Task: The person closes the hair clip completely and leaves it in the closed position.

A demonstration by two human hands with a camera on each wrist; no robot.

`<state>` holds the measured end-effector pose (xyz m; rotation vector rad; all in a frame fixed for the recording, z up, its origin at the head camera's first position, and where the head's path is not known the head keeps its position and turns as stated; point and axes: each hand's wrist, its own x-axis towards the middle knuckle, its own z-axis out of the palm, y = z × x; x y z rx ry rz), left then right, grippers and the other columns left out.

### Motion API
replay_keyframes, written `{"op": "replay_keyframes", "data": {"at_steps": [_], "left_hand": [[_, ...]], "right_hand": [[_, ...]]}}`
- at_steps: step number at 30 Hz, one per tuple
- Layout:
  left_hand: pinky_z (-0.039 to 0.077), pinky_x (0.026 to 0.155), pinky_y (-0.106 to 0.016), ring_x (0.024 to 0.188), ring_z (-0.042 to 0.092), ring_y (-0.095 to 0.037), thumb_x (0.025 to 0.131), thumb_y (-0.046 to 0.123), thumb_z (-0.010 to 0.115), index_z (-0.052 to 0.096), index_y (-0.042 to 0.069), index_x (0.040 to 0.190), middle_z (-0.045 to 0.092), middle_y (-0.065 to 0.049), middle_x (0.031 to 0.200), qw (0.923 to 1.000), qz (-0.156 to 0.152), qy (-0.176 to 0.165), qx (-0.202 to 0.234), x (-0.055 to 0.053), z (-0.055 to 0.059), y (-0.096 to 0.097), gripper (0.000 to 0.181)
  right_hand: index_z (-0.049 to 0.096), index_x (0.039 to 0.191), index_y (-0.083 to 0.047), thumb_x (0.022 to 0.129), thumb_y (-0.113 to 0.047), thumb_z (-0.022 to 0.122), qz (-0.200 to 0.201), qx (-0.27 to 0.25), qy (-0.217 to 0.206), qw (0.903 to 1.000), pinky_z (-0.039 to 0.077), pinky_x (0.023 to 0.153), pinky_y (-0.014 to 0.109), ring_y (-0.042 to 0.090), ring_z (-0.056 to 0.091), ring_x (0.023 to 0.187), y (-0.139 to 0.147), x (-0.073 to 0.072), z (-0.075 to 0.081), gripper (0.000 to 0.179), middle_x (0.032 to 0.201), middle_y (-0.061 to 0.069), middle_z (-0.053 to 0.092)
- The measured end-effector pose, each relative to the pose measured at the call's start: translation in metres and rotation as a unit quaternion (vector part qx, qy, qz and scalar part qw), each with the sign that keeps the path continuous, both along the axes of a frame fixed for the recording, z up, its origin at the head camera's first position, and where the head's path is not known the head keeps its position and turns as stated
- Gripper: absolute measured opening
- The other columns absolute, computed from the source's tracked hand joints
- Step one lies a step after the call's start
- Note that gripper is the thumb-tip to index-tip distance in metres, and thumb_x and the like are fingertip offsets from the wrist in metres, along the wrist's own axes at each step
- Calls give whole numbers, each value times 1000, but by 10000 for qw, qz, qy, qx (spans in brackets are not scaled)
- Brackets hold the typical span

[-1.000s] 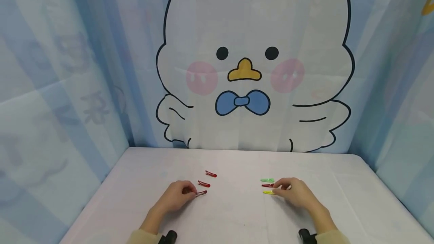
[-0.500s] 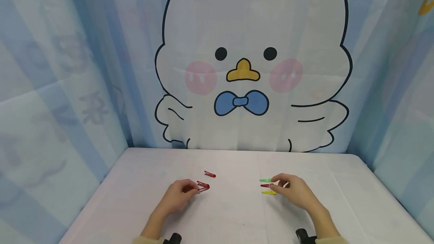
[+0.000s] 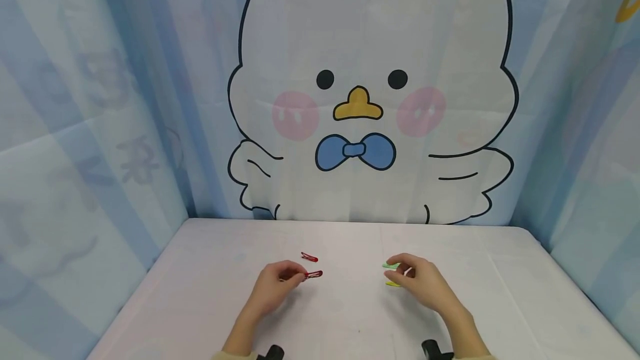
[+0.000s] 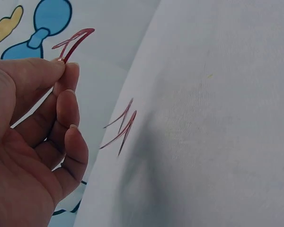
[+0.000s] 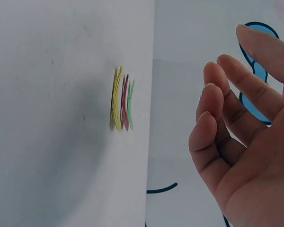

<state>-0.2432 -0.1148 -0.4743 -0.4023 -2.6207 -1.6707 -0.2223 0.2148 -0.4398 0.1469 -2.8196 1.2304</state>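
Note:
Thumb and index finger of my left hand pinch an open red snap hair clip, raised off the table. In the left wrist view two more red hair clips lie side by side on the cloth, the nearer one a little larger. My right hand hovers with thumb and fingertips apart, nothing between them. Below it, a yellow hair clip, a red hair clip and a green hair clip lie in a row. The head view has these partly behind the right fingers.
A white cloth-covered table runs back to a curtain printed with a white cartoon bird. Striped blue curtains hang at the sides. Dark devices are strapped to both wrists.
My left hand has lifted its red clip and moved right and away from me. My right hand has come off the clips, shifting left and slightly away from me.

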Motion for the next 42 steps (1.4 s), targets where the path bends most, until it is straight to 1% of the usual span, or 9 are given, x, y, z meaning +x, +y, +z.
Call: {"op": "replay_keyframes", "data": {"at_steps": [5,10,13,18,21,26,34,37,42], "left_hand": [[52,73,-29,83,63,-15,95,11,70,75,6,100,71,1,92,9992,-64,156,351,3,1,10,9],[51,74,-28,85,63,-17,96,11,68,74,5,102,71,-1,93,9973,-119,36,731,6,3,20,10],[51,74,-28,87,63,-18,96,10,68,73,5,103,72,-2,93,9961,-187,-45,866,8,2,26,10],[51,75,-28,89,64,-19,97,11,67,73,5,103,71,-2,94,9950,-268,-76,964,11,1,33,10],[51,76,-28,91,63,-20,98,12,67,74,6,103,71,-2,95,9940,-343,-62,1034,13,1,36,11],[51,77,-29,91,63,-21,98,12,67,74,6,102,71,-2,94,9932,-419,2,1089,13,4,38,11],[51,79,-28,93,63,-21,99,13,66,74,5,105,72,-3,95,9920,-466,-39,1174,18,10,38,13],[51,80,-27,93,63,-21,99,14,66,73,3,107,71,-3,96,9913,-472,-94,1227,20,10,41,15],[51,80,-27,93,64,-20,98,14,67,74,5,105,71,-3,96,9895,-500,-58,1358,24,10,49,13]], "right_hand": [[72,112,-11,89,-23,78,37,-192,5,9998,44,63,28,16,52,77,-16,3,-1,26,83,-4,59],[72,112,-11,89,-23,78,214,-479,85,9986,44,62,28,15,53,76,-31,7,-2,26,86,-5,61],[71,113,-11,90,-26,78,395,-644,136,9970,44,62,27,14,54,75,-38,10,-4,28,88,-5,62],[70,116,-10,92,-29,75,661,-836,180,9941,47,65,28,14,59,76,-46,13,-10,31,94,-4,65],[70,118,-8,94,-31,73,693,-985,171,9926,49,67,28,14,61,78,-50,14,-13,33,98,-2,67],[69,120,-8,96,-28,72,778,-1286,173,9885,51,71,29,16,63,81,-54,16,-11,32,102,1,68],[67,121,-8,97,-27,70,1111,-1652,170,9798,52,74,29,28,67,84,-63,19,-4,30,101,3,67],[67,118,-6,97,-24,70,1189,-1731,181,9775,52,73,29,26,66,81,-65,21,-2,28,98,4,68],[69,106,-8,97,-23,70,1183,-1625,191,9794,52,69,28,17,63,76,-68,24,0,17,91,3,68]]}}
